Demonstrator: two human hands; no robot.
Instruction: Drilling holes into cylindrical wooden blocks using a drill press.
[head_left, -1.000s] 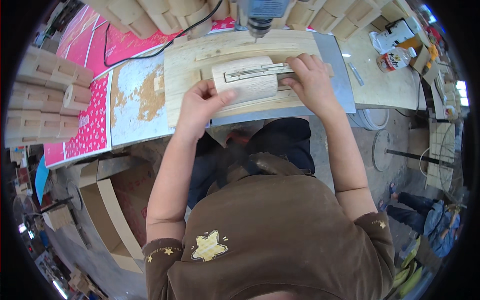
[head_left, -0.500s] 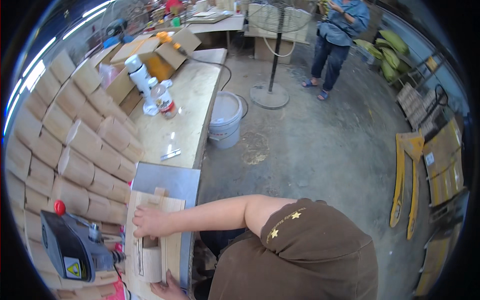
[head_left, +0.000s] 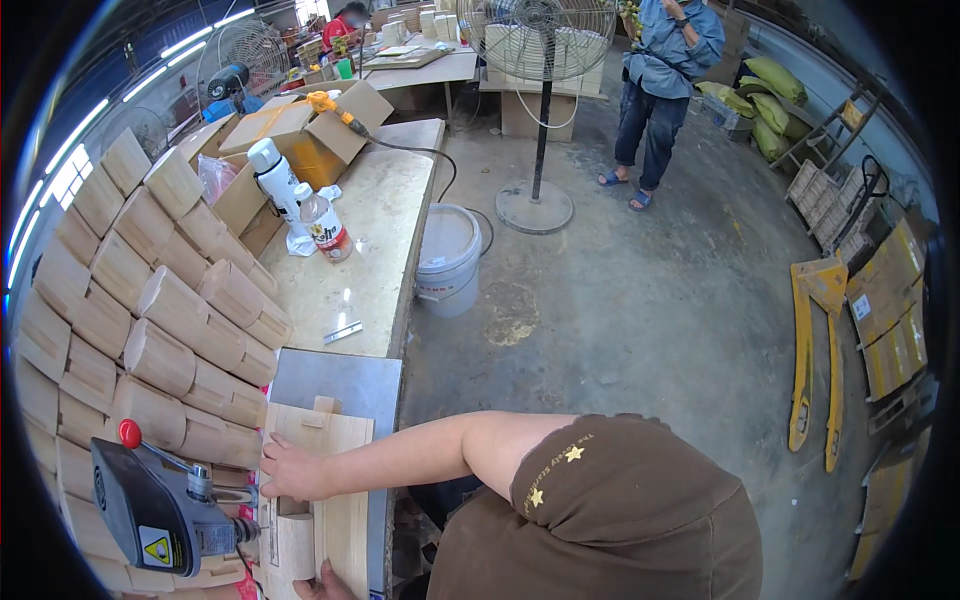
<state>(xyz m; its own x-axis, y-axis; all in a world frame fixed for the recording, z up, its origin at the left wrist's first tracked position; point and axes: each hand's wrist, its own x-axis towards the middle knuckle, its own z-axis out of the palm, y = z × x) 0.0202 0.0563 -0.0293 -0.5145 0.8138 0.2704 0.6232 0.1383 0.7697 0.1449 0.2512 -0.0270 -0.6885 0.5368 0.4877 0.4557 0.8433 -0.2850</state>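
A pale round-sided wooden block (head_left: 295,548) lies in a flat wooden jig (head_left: 345,515) on a grey metal plate (head_left: 340,378). My right hand (head_left: 292,472), its arm reaching across from the right, is closed over the block's upper part and the jig, fingertips at the far side. My left hand (head_left: 328,585), partly cut off by the lower edge, grips the block's lower end with the thumb raised beside it. Just left of the block, a drill press head (head_left: 150,510) with a red-knobbed lever points its chuck (head_left: 245,530) at it. The drill tip is hard to make out.
Similar wooden blocks (head_left: 165,355) are stacked along the left. Farther up the bench (head_left: 385,260) stand a bottle (head_left: 325,230), a white flask (head_left: 275,170) and cardboard boxes (head_left: 270,130). A bucket (head_left: 450,260), a standing fan (head_left: 540,110) and a yellow pallet jack (head_left: 825,290) are on the floor. A person (head_left: 660,90) stands beyond.
The whole scene has shifted lower in the picture, and more of the back of the room shows. Both hands are still on the block, my right fingers shifted slightly over its upper part.
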